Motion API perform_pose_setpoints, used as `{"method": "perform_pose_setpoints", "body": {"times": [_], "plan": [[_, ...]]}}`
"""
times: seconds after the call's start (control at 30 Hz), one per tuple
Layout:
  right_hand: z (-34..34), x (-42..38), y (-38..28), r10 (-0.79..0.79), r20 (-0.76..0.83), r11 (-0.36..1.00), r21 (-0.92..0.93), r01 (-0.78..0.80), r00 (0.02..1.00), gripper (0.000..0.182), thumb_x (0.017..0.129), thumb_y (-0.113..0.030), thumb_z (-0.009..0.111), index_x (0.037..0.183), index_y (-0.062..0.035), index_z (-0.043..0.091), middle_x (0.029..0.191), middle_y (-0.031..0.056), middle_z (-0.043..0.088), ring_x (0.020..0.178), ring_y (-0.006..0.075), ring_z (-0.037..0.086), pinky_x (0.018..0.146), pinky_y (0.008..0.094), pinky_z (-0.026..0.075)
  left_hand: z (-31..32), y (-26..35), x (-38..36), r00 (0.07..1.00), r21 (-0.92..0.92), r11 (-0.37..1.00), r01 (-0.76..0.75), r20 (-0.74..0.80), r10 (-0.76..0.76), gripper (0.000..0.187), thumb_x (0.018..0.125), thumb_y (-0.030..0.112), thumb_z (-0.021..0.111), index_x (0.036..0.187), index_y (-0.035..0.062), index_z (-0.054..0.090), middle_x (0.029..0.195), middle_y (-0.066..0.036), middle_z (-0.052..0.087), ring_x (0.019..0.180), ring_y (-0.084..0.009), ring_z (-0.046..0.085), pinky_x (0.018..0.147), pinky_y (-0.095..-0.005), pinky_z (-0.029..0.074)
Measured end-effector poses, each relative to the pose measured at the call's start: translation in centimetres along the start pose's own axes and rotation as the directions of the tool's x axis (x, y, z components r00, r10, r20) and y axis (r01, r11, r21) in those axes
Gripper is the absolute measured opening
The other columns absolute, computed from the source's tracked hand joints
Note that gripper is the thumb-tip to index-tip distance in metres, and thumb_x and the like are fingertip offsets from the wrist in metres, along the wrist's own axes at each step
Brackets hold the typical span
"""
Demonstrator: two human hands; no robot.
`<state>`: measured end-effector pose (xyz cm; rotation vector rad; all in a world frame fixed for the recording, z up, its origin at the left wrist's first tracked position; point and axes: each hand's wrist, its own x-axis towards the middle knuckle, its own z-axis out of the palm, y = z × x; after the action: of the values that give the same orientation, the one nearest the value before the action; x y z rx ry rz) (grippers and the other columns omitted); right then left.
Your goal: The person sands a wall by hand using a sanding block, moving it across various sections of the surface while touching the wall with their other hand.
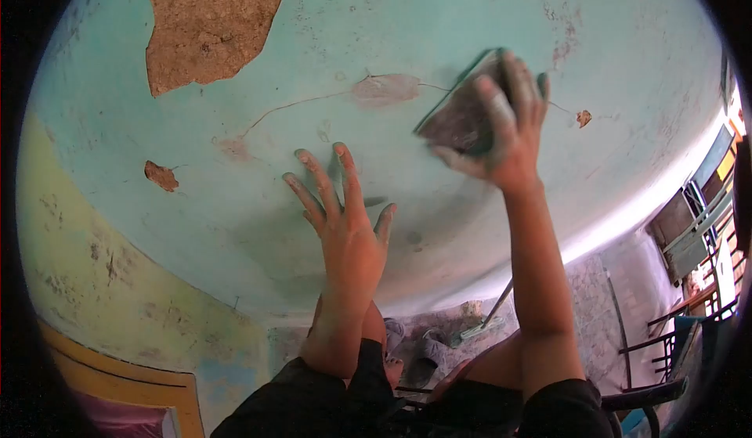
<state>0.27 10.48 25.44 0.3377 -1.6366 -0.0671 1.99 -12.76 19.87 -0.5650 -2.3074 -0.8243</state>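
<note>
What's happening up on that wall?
A person is working on a pale green wall whose paint has flaked off in brown patches. The right hand presses a flat sanding block against the wall, close to a thin crack that runs across the paint. The left hand lies open and flat on the wall just below, fingers spread. A broom rests on the floor beneath.

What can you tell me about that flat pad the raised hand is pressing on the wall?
The pad is a flat, roughly rectangular block, greyish-brown and dusty on its visible face, with a thin dark green edge. It looks like a sanding pad, though I cannot be sure. The right hand grips it, fingers wrapped over its top edge, holding it tilted against the pale green wall.
</note>
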Motion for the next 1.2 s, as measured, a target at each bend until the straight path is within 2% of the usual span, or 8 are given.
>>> {"method": "perform_pose_setpoints", "body": {"times": [0.17,0.37,0.5,0.67,0.77,0.9,1.03,1.2], "plan": [[0.3,0.2,1.5,0.28,-0.2,0.951,-0.077,-0.3,0.939,0.105,0.063,-0.061,0.079,0.148,-0.0189,0.036,0.151,0.0219,0.03,0.141,0.0373,0.027,0.111,0.0658,0.013,-0.1,-0.2,0.0,1.0,-0.004,1.0,-0.02,-0.011,0.02,0.105,0.078,0.023,0.078,0.156,0.0143,0.008,0.157,-0.028,-0.008,0.141,-0.0569,-0.005,0.113,-0.0671,0.013],[-0.7,0.5,0.1,0.036,0.037,0.998,-0.054,-0.034,0.999,0.102,0.061,-0.058,0.081,0.146,-0.019,0.039,0.151,0.0215,0.03,0.14,0.0395,0.028,0.11,0.0689,0.012,0.1,-0.4,-0.1,1.0,-0.009,1.0,0.004,0.017,-0.004,0.104,0.08,0.027,0.077,0.156,0.0165,0.007,0.158,-0.027,-0.01,0.139,-0.0598,-0.006,0.11,-0.0696,0.015],[-1.1,0.7,2.6,0.327,-0.19,0.938,-0.057,-0.343,0.926,0.099,0.063,-0.055,0.082,0.144,-0.0163,0.041,0.151,0.0221,0.03,0.139,0.0397,0.031,0.111,0.065,0.018,0.1,-0.8,-0.2,1.0,-0.022,0.999,-0.025,0.003,0.026,0.102,0.081,0.029,0.075,0.156,0.0162,0.007,0.158,-0.027,-0.011,0.139,-0.0604,-0.007,0.109,-0.0704,0.016],[-1.1,0.7,0.2,0.074,-0.038,0.995,-0.069,-0.076,0.997,0.1,0.061,-0.055,0.083,0.143,-0.0129,0.042,0.151,0.0225,0.03,0.138,0.0408,0.032,0.11,0.0651,0.019,0.4,-0.3,0.0,0.999,0.004,0.999,-0.032,-0.04,0.032,0.1,0.079,0.023,0.077,0.155,0.0109,0.014,0.155,-0.034,-0.003,0.135,-0.0673,0.002,0.093,-0.0752,0.034],[-0.7,0.5,0.8,0.055,0.016,0.998,-0.02,-0.055,0.998,0.102,0.059,-0.055,0.083,0.143,-0.0121,0.043,0.151,0.024,0.03,0.137,0.042,0.032,0.11,0.0652,0.019,0.2,-0.2,0.0,0.999,-0.037,0.999,0.031,0.045,-0.029,0.099,0.085,0.033,0.071,0.156,0.0135,0.006,0.157,-0.028,-0.012,0.138,-0.0619,-0.009,0.109,-0.0716,0.015],[-0.2,0.3,0.8,0.23,-0.166,0.973,0.028,-0.229,0.959,0.098,0.061,-0.055,0.083,0.142,-0.0178,0.044,0.15,0.0261,0.031,0.139,0.0422,0.029,0.112,0.0642,0.016,0.2,-0.3,0.0,0.999,-0.007,1.0,0.002,0.049,-0.002,0.099,0.086,0.036,0.069,0.156,0.0119,0.003,0.156,-0.028,-0.014,0.137,-0.0631,-0.009,0.107,-0.0725,0.015],[-0.4,0.4,-1.5,0.012,0.077,0.998,-0.068,-0.007,0.997,0.101,0.062,-0.056,0.082,0.145,-0.0156,0.041,0.151,0.0255,0.03,0.141,0.0408,0.027,0.112,0.0638,0.016,0.7,0.1,-0.1,0.997,0.027,1.0,0.003,0.077,-0.005,0.102,0.086,0.04,0.069,0.156,0.0109,-0.001,0.156,-0.03,-0.015,0.136,-0.0644,-0.01,0.105,-0.0753,0.015],[-0.5,0.7,1.5,0.252,-0.144,0.965,-0.041,-0.261,0.957,0.107,0.063,-0.055,0.083,0.148,-0.0116,0.034,0.151,0.0234,0.029,0.138,0.0406,0.031,0.112,0.0616,0.019,0.4,-0.2,-0.3,0.995,0.038,0.999,0.013,0.102,-0.017,0.105,0.084,0.041,0.071,0.155,0.0105,-0.001,0.155,-0.031,-0.015,0.135,-0.0652,-0.01,0.102,-0.0776,0.016]]}}
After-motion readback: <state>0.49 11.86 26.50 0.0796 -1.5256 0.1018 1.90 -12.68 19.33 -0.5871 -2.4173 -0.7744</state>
